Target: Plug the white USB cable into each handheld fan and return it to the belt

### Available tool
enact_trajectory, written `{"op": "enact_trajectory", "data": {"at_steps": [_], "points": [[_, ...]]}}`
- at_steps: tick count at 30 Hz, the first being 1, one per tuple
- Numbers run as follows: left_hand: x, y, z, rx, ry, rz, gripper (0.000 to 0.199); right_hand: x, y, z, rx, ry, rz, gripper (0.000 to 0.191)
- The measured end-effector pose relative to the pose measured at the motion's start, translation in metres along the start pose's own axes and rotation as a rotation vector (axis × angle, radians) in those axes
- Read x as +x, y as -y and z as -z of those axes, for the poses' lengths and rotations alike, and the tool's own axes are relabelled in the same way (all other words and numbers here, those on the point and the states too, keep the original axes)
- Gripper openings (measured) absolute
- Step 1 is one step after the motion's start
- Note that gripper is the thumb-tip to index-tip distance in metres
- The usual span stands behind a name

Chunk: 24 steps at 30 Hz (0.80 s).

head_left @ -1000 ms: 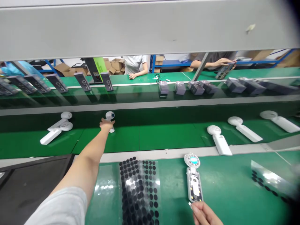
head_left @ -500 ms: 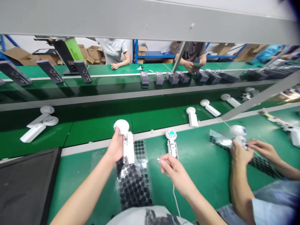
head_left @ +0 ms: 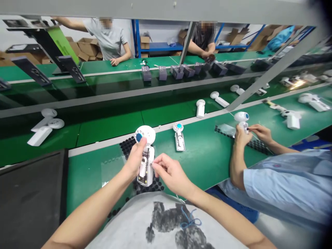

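My left hand (head_left: pixel 136 155) is closed round a white handheld fan (head_left: pixel 149 174), held upright with its round head at the top. The fan's handle lies open towards me, with inner parts showing. My right hand (head_left: pixel 172 173) pinches the small white plug of a cable (head_left: pixel 152 163) at the right side of the handle; whether it sits in a socket cannot be made out. Some of the white cord shows below my right wrist. Beneath the fan lies a sheet of round black pads (head_left: pixel 157 186). A second opened fan (head_left: pixel 180 141) lies on the green bench to the right.
A dark tray (head_left: pixel 31 193) stands at the left. Behind the bench, several white fans (head_left: pixel 41 135) lie on a green belt (head_left: pixel 111 122). To my right, a co-worker's hands (head_left: pixel 243 135) handle another fan. Grey boxes (head_left: pixel 146 74) line the far side, and a slanted post (head_left: pixel 246 90) rises at the right.
The fan in my left hand has turned, so its open inner side now faces me. My right hand has brought the plug left to the handle's side. My view has shifted.
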<state>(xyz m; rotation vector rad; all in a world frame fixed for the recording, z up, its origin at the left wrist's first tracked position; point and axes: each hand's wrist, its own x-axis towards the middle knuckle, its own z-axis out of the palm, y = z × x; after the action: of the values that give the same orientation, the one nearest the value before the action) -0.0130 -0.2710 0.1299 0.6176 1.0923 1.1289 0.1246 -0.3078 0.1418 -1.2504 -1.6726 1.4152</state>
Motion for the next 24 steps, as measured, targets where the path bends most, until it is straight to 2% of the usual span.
{"op": "enact_trajectory", "data": {"at_steps": [3, 7, 9, 13, 18, 24], "points": [[-0.008, -0.002, -0.003, 0.098, 0.035, -0.041, 0.050, -0.006, 0.000, 0.001, -0.028, -0.040, 0.017, 0.010], [-0.016, -0.003, -0.007, 0.144, 0.058, 0.010, 0.050, -0.010, -0.004, 0.003, -0.137, -0.050, 0.042, 0.009], [-0.018, -0.002, -0.008, 0.213, 0.067, 0.009, 0.049, -0.010, -0.008, 0.004, -0.172, -0.016, 0.017, 0.009], [-0.018, 0.000, -0.004, 0.391, 0.125, 0.019, 0.047, -0.009, -0.018, 0.002, -0.086, 0.088, -0.091, 0.010], [-0.016, 0.007, 0.001, 0.286, 0.130, 0.100, 0.047, -0.008, -0.026, 0.000, -0.042, 0.093, -0.097, 0.011], [-0.014, 0.021, -0.003, 0.219, 0.107, 0.140, 0.040, -0.006, -0.031, -0.002, -0.011, 0.125, -0.126, 0.011]]}}
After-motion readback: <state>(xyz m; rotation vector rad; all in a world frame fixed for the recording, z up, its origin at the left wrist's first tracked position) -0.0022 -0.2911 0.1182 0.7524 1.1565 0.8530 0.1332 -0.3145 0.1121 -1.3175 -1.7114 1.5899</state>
